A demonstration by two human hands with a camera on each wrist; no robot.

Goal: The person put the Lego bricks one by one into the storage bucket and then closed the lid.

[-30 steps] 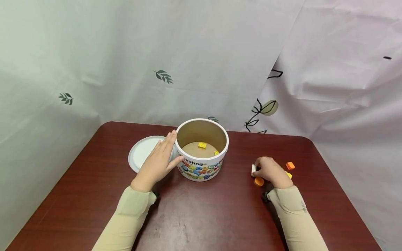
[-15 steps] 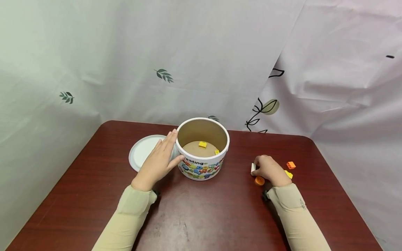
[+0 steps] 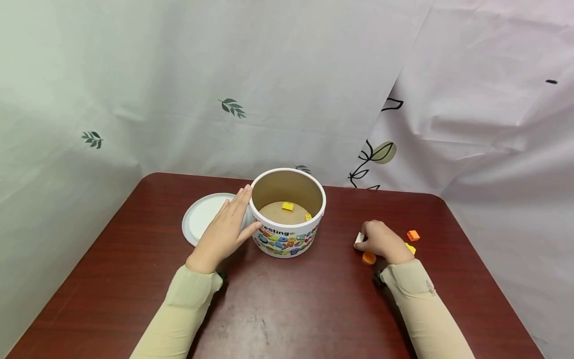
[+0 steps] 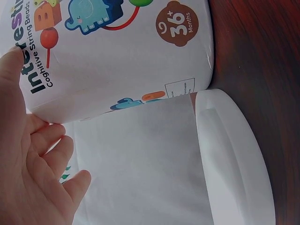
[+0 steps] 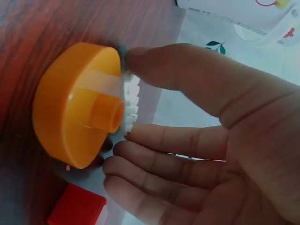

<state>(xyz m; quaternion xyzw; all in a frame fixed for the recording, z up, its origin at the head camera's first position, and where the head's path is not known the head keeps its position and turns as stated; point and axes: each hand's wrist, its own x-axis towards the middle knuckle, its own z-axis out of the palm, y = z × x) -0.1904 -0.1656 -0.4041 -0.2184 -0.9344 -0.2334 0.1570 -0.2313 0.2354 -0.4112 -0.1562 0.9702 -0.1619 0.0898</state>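
My left hand (image 3: 220,234) lies along the left side of a white printed bucket (image 3: 287,239), its fingers straight and touching the outer wall near the rim. Inside the bucket are a yellow brick (image 3: 288,207) and a smaller yellow brick (image 3: 308,217). To the right of the bucket, my right hand (image 3: 385,243) pinches a white studded toy brick (image 5: 131,101) between thumb and index finger, low over the table. A round orange piece (image 5: 79,108) with a short hollow stub sits right beside that brick. The thumb and fingers partly cover the white brick.
A pale round lid (image 3: 202,219) lies left of the bucket, partly behind the left hand. Right of the right hand are an orange brick (image 3: 413,235) and a yellow piece (image 3: 410,248). The dark red table (image 3: 305,309) ends at a hanging white cloth (image 3: 287,89).
The white brick has tilted slightly in the right hand's pinch. The left hand stays against the bucket, and the view shifts a little.
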